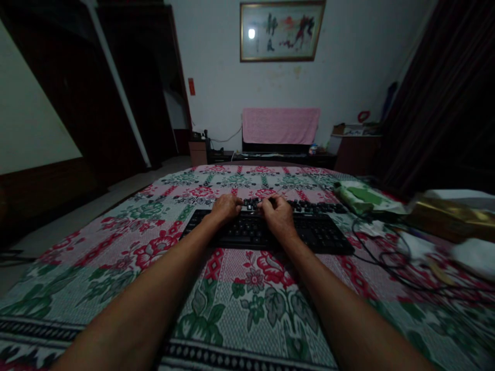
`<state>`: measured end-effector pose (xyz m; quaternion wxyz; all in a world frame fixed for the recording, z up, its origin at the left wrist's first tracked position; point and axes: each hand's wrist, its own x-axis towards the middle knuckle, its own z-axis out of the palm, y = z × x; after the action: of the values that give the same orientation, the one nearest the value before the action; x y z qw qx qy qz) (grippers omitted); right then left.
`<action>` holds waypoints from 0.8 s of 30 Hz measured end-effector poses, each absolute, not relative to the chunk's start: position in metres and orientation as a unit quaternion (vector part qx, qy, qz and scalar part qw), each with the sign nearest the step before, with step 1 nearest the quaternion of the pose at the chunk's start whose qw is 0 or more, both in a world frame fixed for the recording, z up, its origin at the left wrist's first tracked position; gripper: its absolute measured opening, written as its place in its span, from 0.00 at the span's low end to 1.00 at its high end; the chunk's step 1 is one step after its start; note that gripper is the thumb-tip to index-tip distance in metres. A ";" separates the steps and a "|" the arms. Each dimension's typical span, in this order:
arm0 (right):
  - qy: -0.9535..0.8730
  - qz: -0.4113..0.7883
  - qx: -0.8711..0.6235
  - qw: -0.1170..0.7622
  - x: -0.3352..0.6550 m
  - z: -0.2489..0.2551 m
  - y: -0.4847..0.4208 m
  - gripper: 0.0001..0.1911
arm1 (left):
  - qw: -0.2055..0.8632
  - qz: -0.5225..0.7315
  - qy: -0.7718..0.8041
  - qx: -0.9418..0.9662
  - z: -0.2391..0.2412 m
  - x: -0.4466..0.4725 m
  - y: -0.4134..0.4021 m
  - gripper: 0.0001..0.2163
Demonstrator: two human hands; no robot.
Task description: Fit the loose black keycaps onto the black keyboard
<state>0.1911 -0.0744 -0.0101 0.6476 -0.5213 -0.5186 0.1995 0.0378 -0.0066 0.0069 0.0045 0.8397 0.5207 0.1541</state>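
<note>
A black keyboard (243, 236) lies flat on a flowered cloth, across in front of me. Along its far edge runs a row of small dark pieces (323, 207) that look like loose keycaps. My left hand (226, 207) is over the keyboard's upper left part, its fingers bent together and pointing toward those pieces. Over the upper middle, my right hand (279, 214) has thumb and forefinger pinched together. Anything held in either hand is too small or too hidden to make out.
The patterned cloth (247, 304) covers the table. To the right lie a black cable (381, 263), a green tissue pack (363, 196), crumpled white tissues (415, 247) and a gold box (448, 214). Against the far wall, a pink towel (280, 125) hangs over a dark screen.
</note>
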 end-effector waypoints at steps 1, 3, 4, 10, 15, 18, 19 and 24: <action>-0.528 0.205 -0.516 0.642 0.188 -0.010 -0.075 0.07 | 0.007 0.155 0.515 0.843 0.007 0.033 -0.009 0.14; -0.543 0.216 -0.510 0.632 0.183 -0.010 -0.076 0.08 | 0.020 0.159 0.507 0.847 0.007 0.023 -0.014 0.14; -0.550 0.221 -0.507 0.625 0.181 -0.010 -0.076 0.08 | 0.029 0.163 0.506 0.847 0.007 0.019 -0.015 0.14; -0.606 0.187 -0.507 0.584 0.170 -0.009 -0.079 0.08 | 0.041 0.191 0.501 0.843 0.004 0.012 -0.022 0.14; -0.654 0.118 -0.533 0.524 0.164 -0.009 -0.084 0.08 | 0.043 0.175 0.485 0.856 0.006 0.012 -0.022 0.15; -0.667 0.100 -0.537 0.507 0.163 -0.010 -0.084 0.08 | 0.048 0.169 0.487 0.856 0.005 0.011 -0.021 0.15; -0.667 0.099 -0.539 0.505 0.163 -0.011 -0.084 0.09 | 0.047 0.170 0.490 0.854 0.005 0.011 -0.021 0.15; -0.666 0.076 -0.564 0.482 0.159 -0.012 -0.084 0.10 | 0.045 0.167 0.495 0.852 0.006 0.012 -0.021 0.15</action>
<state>0.1585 -0.0845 -0.0121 0.4819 -0.5645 -0.6659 0.0756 0.0120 -0.0213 0.0056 0.0452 0.8517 0.4948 0.1667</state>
